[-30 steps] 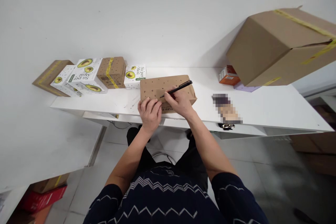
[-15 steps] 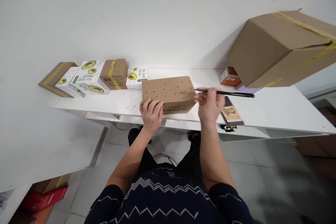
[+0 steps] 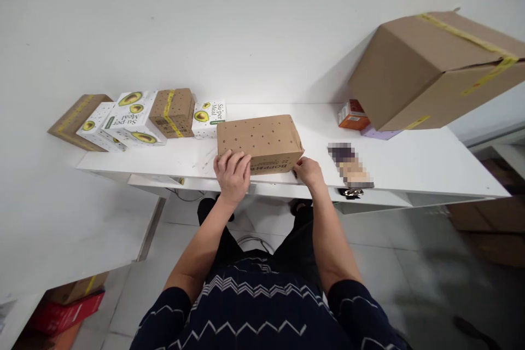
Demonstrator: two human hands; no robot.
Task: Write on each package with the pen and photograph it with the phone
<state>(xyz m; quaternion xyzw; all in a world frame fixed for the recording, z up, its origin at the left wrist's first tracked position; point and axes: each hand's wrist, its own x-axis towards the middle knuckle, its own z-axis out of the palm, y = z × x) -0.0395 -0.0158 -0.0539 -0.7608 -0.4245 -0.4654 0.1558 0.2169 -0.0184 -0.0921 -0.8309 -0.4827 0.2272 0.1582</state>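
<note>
A brown cardboard box [image 3: 258, 136] with small printed marks lies on the white shelf [image 3: 394, 167]. My left hand [image 3: 233, 172] rests on its front left edge, fingers bent over the front face and close together. At the box's lower right front corner is my right hand [image 3: 308, 170], with its fingers closed around something small and dark that is mostly hidden. What it holds cannot be made out.
Left on the shelf stand white avocado-printed boxes [image 3: 137, 120] and a taped brown box [image 3: 174, 112]. To the right are a blurred flat item [image 3: 350, 167], an orange box [image 3: 353, 115], a purple box [image 3: 379, 132] and a large carton [image 3: 435, 71].
My right hand has moved down and left from beside the box's right end to its front corner. The long black pen-like object it held no longer shows. The view has shifted slightly.
</note>
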